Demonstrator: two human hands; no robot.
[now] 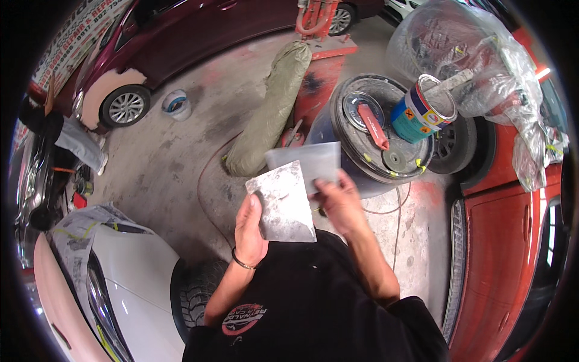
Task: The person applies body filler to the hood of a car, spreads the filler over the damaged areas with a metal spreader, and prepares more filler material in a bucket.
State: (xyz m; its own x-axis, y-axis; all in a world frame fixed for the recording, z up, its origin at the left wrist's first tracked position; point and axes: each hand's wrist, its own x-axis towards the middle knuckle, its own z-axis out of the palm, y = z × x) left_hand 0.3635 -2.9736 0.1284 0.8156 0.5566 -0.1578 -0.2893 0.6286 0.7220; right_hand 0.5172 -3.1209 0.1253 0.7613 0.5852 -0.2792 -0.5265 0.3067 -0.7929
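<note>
Left hand has a smeared plate, right hand a grey sheet; probably light, stiffish, so pinch the edges.

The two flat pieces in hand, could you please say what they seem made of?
The left hand holds a silvery piece, possibly metal: bright glare suggests gloss. The right hand holds a smooth grey piece, perhaps plastic or metal by its even sheen, though blurred.
</note>
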